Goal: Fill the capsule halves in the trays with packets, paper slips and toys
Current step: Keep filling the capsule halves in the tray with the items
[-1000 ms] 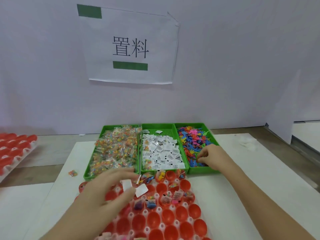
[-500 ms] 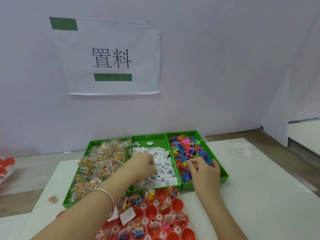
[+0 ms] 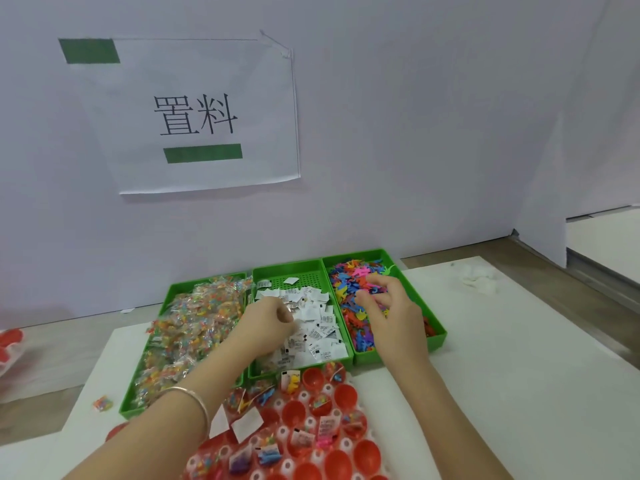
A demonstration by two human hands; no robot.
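The left grip [image 3: 266, 323] curls over the paper slips [image 3: 318, 327], hiding whatever its fingers may hold — and the right grip [image 3: 391, 313], fingertips sunk among the toys [image 3: 349, 282], gives away no more. The capsule tray [image 3: 347, 443] runs off the bottom edge, a second red tray [image 3: 10, 341] off the left, blurred; the slips' print is too small to read.

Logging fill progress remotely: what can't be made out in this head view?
Head view only:
- Whether the left hand pinches any paper slips: its curled fingers hide that.
- What the right hand has: its fingers cover the toys beneath.
- The capsule tray: cut off by the bottom edge, left part behind the left forearm.
- Print on the paper slips: too small.
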